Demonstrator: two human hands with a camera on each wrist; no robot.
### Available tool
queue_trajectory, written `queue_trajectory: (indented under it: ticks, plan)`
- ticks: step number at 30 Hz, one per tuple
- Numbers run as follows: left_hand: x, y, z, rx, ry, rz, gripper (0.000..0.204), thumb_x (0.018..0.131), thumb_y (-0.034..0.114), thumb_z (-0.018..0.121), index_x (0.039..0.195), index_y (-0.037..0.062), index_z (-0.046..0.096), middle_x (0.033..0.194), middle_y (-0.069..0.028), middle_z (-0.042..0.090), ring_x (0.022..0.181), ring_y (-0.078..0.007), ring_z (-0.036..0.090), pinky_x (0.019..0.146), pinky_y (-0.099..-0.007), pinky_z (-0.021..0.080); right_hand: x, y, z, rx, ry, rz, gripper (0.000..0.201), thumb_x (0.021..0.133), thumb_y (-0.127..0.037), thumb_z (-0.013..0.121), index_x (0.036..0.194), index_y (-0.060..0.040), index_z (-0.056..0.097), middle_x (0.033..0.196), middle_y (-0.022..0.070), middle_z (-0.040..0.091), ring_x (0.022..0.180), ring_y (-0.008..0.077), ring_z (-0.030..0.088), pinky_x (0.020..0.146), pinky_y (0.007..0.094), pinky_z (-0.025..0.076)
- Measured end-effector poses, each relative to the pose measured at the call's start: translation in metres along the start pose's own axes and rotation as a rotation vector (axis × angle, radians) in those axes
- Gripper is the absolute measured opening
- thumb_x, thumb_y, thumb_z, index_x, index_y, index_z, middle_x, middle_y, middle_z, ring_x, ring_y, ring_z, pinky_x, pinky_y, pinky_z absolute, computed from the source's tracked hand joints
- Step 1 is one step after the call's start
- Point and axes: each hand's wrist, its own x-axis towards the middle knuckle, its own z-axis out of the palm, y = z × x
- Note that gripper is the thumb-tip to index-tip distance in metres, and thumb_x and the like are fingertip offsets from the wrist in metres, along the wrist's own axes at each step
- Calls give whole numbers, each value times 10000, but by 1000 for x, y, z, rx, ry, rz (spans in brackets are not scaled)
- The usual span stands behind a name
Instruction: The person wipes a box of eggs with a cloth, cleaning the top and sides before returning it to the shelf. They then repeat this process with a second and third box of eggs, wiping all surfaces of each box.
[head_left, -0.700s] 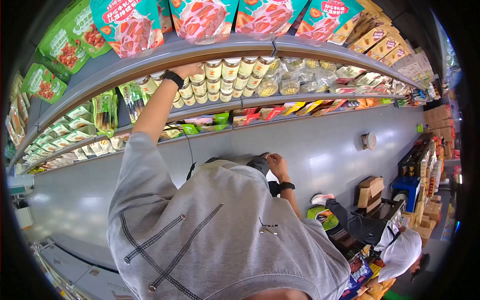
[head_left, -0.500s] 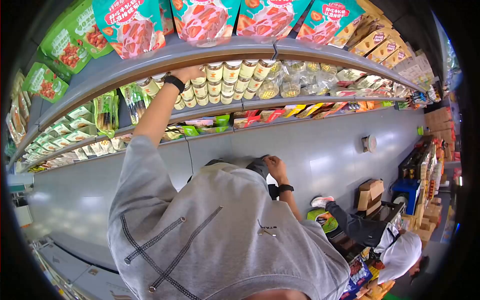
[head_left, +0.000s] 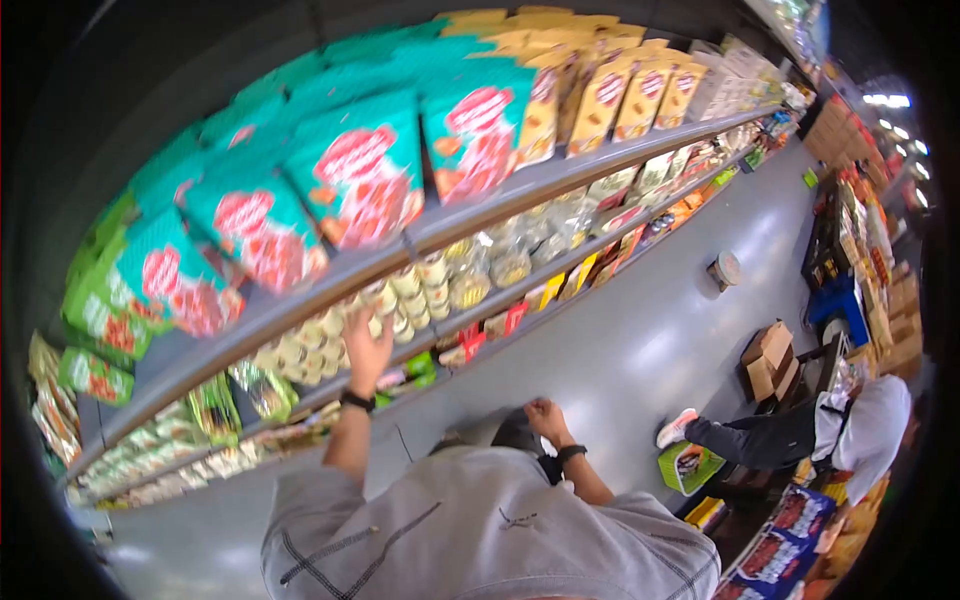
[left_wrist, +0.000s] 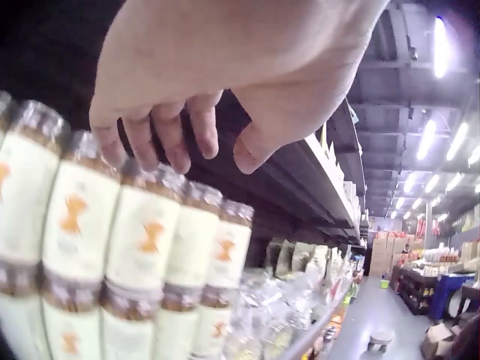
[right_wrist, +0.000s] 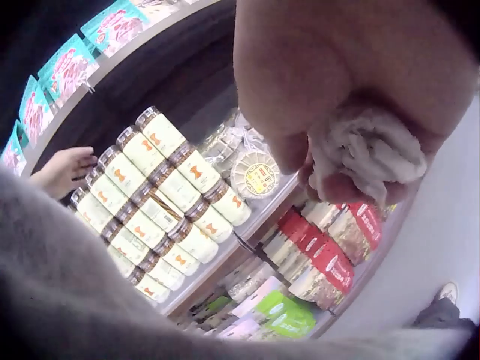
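Note:
Stacked jars with pale labels and orange marks fill part of a shelf, in the head view (head_left: 310,345), left wrist view (left_wrist: 142,240) and right wrist view (right_wrist: 154,206). My left hand (head_left: 368,352) is at the jars; in the left wrist view the hand (left_wrist: 232,75) hangs over the top lids, fingers loosely bent, thumb apart, holding nothing. Whether the fingertips touch the lids, I cannot tell. Low in front of my body is my right hand (head_left: 545,418). Close up, the right hand (right_wrist: 345,67) grips a crumpled white tissue (right_wrist: 364,154) in curled fingers.
Teal pouches (head_left: 365,170) line the shelf above, whose edge (head_left: 430,225) overhangs the jars. Clear-wrapped goods (head_left: 470,285) stand right of the jars. A round stool (head_left: 724,270), an open carton (head_left: 768,360) and a person in white (head_left: 868,430) are to the right.
The head view has tilted and swung, showing more of the upper shelf. My left hand has shifted right along the jars, with its fingers now upward in view. My right hand stays low, near my body.

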Motion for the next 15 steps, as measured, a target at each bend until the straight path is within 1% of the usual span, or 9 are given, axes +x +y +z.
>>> queue_trajectory:
  ticks: [1,2,3,4,6,8,11,12,15]
  plan:
    - [-22,-2,18,-64,-66,14,257,835,155,731,1039,29,639,994,-152,678,984,-379,608,894,-458,451,3,2,-1,137,-5,57,281,924,-273,634,946,0,701,786,84,684,673,168,641,627,314,524]
    - [-36,16,30,-75,-135,-80,226,835,149,733,1010,37,645,978,-150,680,973,-363,616,879,-445,462,8,1,-3,277,-14,113,248,930,-249,638,925,-8,696,750,39,654,635,116,603,581,283,503]
    - [-59,11,54,-97,-165,-90,204,836,152,733,989,44,651,976,-150,686,952,-349,630,866,-429,475,9,-11,-12,411,-36,147,232,936,-240,634,929,-18,698,749,24,641,630,107,594,570,270,492]
    - [-71,18,69,-170,-293,-162,207,834,163,740,989,50,663,988,-145,692,944,-339,638,869,-418,482,4,-25,-23,546,-60,183,216,942,-231,630,933,-28,700,748,9,629,624,97,585,558,257,480]
    - [-96,32,115,-305,-376,-303,202,842,171,734,969,24,675,915,-146,711,877,-322,681,804,-403,521,12,-27,-46,654,-64,212,200,953,-227,617,963,-39,682,786,16,637,605,100,563,533,254,455]
    - [-92,76,145,-322,-537,-231,222,847,184,739,997,29,687,922,-124,727,837,-272,703,780,-373,538,21,-17,-75,769,-59,251,195,970,-225,598,992,-45,669,795,6,636,602,90,550,518,235,429]
    - [-79,151,194,-412,-690,-176,207,868,185,723,998,29,687,936,-118,730,864,-256,708,798,-360,543,34,-1,-123,1027,45,216,187,964,-213,594,992,-38,655,809,19,634,653,109,564,583,254,456]
    - [-74,170,214,-427,-735,-156,200,877,185,715,1000,30,687,945,-115,731,879,-251,709,804,-355,544,40,1,-140,1097,67,203,187,963,-210,593,995,-36,653,812,21,633,662,114,565,595,259,461]
    - [-68,227,267,-534,-782,-74,209,884,196,711,1014,34,684,965,-108,733,915,-247,709,815,-350,544,53,25,-182,1113,151,203,183,958,-194,595,1019,-25,631,815,33,619,681,134,564,609,273,469]
